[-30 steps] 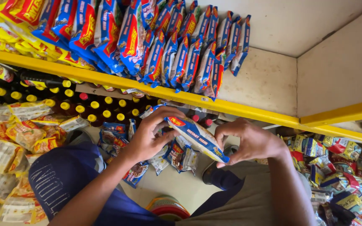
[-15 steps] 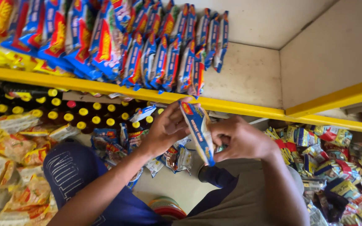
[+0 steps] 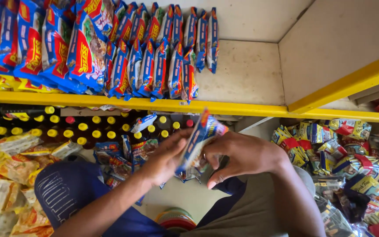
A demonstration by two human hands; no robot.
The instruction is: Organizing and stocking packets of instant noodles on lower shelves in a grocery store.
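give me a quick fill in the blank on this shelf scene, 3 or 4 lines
1. Both hands, left hand and right hand, hold one blue and red ____ between them.
2. The shelf edge above the hands is painted ____.
3. The dark bottles under that shelf edge mostly have ____ caps.
4. The row of blue and red packets stands ____ the yellow shelf edge.

Missing words: packet; yellow; yellow; above
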